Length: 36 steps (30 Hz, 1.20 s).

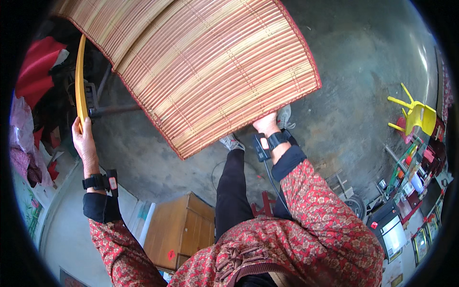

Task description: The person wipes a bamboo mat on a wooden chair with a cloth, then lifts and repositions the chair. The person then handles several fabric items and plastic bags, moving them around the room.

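A large slatted mat [222,79] of tan and reddish strips, edged in red trim, stretches from the top of the view towards me. My right hand [267,123] grips its near edge, with the fingers hidden beneath it. A fold or overlapping layer runs across the mat at the upper left. At the left, my left hand [85,143] pinches the lower end of a long yellow strip [80,79], which looks like wood or bamboo. The strip's upper end reaches the mat's left edge. Dark devices are strapped to both wrists.
A metal tube [114,109] lies left of the mat, above the concrete floor [351,79]. Behind me are a wooden cabinet [168,229] and a red stool [264,206]. Right are a yellow chair [423,118], a small wheel [355,207] and clutter. Red cloth [39,68] hangs far left.
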Each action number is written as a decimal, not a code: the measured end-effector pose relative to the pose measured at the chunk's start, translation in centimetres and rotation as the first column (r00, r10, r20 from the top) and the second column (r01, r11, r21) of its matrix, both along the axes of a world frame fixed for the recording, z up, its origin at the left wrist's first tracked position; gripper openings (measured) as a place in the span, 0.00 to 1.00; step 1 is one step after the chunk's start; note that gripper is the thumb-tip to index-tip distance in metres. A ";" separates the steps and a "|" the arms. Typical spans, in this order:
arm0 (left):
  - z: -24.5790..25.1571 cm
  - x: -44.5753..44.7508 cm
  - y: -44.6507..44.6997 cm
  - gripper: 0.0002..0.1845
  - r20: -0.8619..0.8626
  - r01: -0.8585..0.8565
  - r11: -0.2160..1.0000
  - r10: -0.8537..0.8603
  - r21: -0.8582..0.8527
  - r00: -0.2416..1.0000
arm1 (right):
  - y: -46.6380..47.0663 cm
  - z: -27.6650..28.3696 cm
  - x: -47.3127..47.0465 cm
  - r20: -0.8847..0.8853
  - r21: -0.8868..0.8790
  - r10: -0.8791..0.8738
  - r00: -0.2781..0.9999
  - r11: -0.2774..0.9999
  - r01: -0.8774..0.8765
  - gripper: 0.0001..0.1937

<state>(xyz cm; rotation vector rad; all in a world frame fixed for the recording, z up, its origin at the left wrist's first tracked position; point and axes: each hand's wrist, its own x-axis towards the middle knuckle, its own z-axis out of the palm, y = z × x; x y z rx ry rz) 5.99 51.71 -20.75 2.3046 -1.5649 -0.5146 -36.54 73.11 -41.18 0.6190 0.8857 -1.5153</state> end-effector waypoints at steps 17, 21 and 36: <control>-10.1 -26.6 19.7 0.47 0.016 0.765 0.603 -0.788 0.226 0.616 | 12.8 2.4 -10.2 -0.091 0.344 0.156 0.984 0.932 -0.116 0.25; -12.4 -26.5 20.2 0.35 0.165 0.766 0.621 -0.784 0.167 0.599 | 12.1 3.1 -11.2 -0.108 0.327 0.186 0.977 0.934 -0.142 0.27; -9.3 -18.6 3.2 0.12 0.113 0.372 0.856 -0.355 -0.359 0.928 | 5.0 3.5 -7.0 -0.226 0.086 0.492 0.841 0.870 -0.486 0.18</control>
